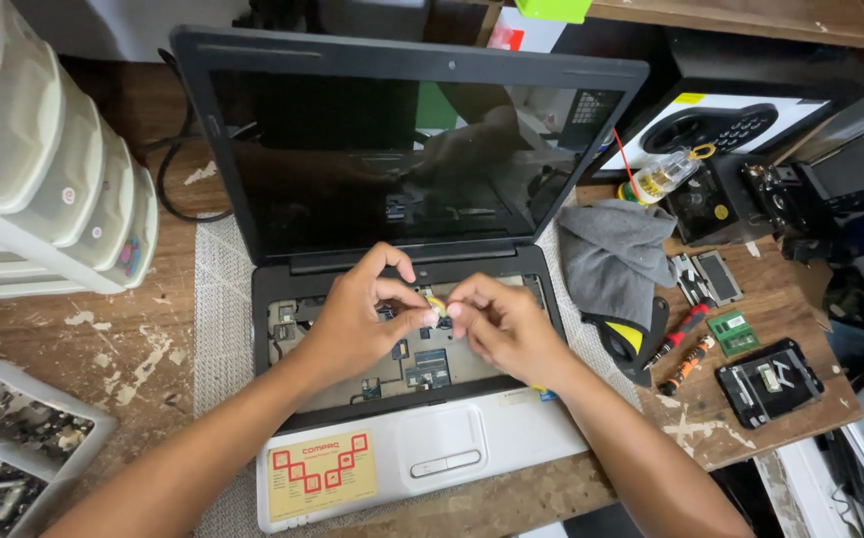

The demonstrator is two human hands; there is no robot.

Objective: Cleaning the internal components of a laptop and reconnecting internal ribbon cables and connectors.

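An open black laptop lies on a grey mat, its keyboard removed so the metal tray and circuit parts show. Over that opening my left hand and my right hand meet fingertip to fingertip. Both pinch a small yellowish flat ribbon cable end between thumb and forefinger. The silver palm rest with touchpad and a yellow-red sticker sits nearest me.
White stacked plastic drawers stand at the left, a screw tray at the lower left. To the right lie a grey cloth, screwdrivers, memory modules, a black drive caddy and a small bottle.
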